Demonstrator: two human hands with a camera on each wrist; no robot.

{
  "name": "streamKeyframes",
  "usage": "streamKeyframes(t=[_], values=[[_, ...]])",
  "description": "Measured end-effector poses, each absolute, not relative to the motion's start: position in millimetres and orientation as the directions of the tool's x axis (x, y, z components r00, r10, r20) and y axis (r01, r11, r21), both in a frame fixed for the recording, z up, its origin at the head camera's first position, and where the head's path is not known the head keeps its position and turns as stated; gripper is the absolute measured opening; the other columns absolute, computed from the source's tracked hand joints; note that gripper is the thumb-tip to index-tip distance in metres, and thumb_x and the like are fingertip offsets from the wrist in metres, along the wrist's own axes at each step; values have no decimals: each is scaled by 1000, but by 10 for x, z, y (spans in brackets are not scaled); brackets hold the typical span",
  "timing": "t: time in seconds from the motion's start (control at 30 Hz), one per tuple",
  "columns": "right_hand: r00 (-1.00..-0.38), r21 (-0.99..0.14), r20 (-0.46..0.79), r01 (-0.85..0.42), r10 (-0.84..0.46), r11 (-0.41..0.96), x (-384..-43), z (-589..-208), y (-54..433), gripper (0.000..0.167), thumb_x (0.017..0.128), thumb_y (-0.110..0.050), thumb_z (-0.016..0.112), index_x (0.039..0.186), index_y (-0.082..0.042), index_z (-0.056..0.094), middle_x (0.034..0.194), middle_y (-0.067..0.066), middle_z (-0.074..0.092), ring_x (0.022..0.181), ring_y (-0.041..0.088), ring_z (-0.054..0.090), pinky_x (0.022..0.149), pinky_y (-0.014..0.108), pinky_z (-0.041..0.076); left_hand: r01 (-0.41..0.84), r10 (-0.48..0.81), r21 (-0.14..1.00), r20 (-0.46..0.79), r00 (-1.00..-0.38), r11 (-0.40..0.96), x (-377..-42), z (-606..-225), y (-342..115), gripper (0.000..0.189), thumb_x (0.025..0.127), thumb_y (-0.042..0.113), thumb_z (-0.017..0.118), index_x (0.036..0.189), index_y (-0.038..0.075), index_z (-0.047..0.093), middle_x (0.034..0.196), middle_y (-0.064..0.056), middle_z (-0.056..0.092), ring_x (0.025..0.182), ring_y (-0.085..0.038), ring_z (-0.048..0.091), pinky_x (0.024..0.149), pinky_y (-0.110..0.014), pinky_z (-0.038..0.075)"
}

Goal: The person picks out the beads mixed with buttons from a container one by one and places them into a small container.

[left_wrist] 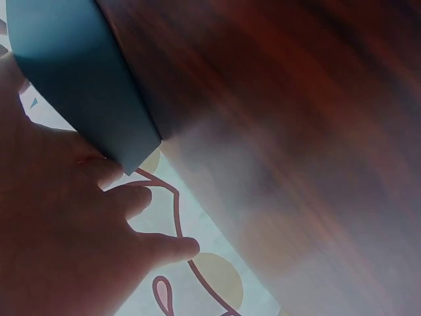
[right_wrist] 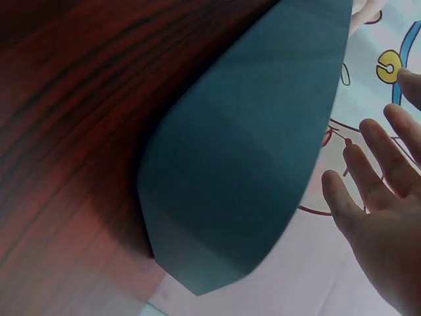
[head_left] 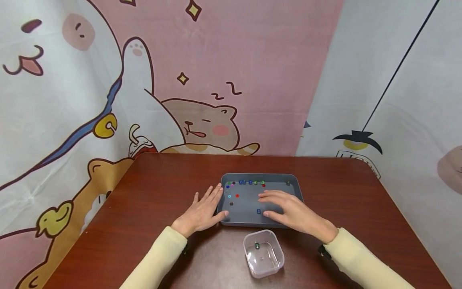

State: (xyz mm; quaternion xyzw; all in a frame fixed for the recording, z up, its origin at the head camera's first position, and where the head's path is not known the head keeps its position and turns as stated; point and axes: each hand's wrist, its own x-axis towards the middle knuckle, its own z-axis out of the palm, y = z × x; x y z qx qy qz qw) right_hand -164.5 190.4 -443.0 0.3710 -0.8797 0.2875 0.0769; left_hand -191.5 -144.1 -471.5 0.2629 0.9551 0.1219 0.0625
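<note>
- head: right hand point(head_left: 294, 210), grip released, hovers near the blue bead point(head_left: 258, 211) in the grey tray point(head_left: 247, 205); a light pinch should suit it.
- left wrist: left hand point(left_wrist: 59, 210), grip slack, at the tray's rim, could steady it on the wood-grained worktop point(left_wrist: 263, 99).
- right wrist: cartoon backdrop point(right_wrist: 316, 260) hangs beyond.

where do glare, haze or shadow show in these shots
Head view: small bright reflections in the clear container; left wrist view: pale haze over the table, the left hand in shade; right wrist view: dark shadow beside the tray.
</note>
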Motion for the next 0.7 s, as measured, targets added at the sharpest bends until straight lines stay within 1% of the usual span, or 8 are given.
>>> streamKeyframes(t=[0.13,0.33,0.47,0.7], values=[[-718,-435,303,-689,-627,579,-1712,-4465,1855,38,95,-27,78,130,-15,72,141,1,63,134,25,57,106,49,49,489,519,272,-47,-854,829,-1919,-4714,-1443,85,104,59,47,166,7,20,174,-6,12,158,-35,15,117,-73,15],[-711,-393,270,-697,-649,600,-1784,-4560,1781,37,93,-24,80,126,-9,74,138,5,66,131,29,59,103,52,50,488,519,266,-57,-853,831,-1915,-4714,-1443,87,104,63,44,166,7,18,174,-5,10,158,-35,15,118,-72,15],[-722,-372,272,-689,-637,622,-1806,-4615,1750,36,92,-23,81,124,-9,75,137,6,67,128,29,62,102,52,51,489,520,270,-55,-853,830,-1918,-4715,-1443,87,104,63,44,166,7,19,174,-5,10,158,-35,15,118,-72,15],[-745,-347,250,-665,-618,661,-1829,-4670,1723,34,93,-23,80,123,-9,75,134,6,68,124,29,63,100,51,52,490,519,259,-55,-853,832,-1914,-4717,-1442,88,103,64,43,166,7,18,174,-6,10,158,-34,15,118,-72,15]])
